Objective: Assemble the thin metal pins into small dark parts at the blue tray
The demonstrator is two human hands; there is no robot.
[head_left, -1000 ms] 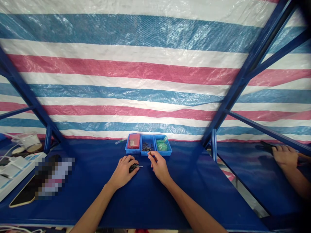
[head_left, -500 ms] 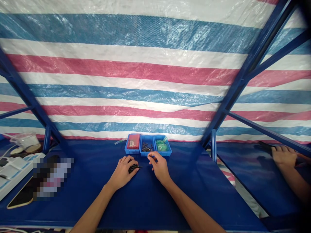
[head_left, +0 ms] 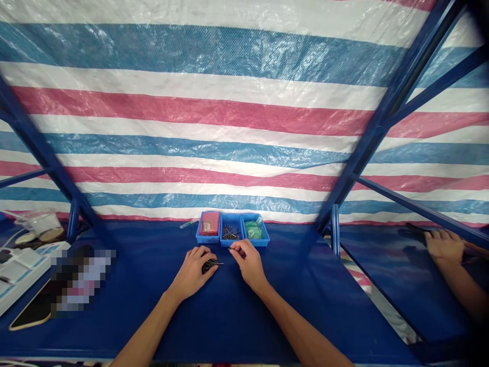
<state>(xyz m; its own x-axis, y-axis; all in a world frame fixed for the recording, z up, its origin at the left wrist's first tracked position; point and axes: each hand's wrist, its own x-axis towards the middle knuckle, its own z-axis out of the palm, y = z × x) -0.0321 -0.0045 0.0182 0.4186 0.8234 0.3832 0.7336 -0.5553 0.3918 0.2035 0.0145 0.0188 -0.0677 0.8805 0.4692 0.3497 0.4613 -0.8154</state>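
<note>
My left hand rests on the blue table, its fingers curled round a bunch of dark thin screws whose ends stick out toward the right. Close by, my right hand pinches one small dark screw between thumb and forefinger, just in front of the bins. More loose screws lie in the middle blue bin. The left bin holds red packets, and in the right bin are green plastic packets.
A small clear plastic piece lies left of the bins. At far left are a phone, a white power strip and a plastic bag. Blue frame posts flank the table. Another person's hand is at the right.
My right hand has drawn back slightly from the middle bin, its fingers now closed in a pinch on a screw. My left hand has stayed in place.
</note>
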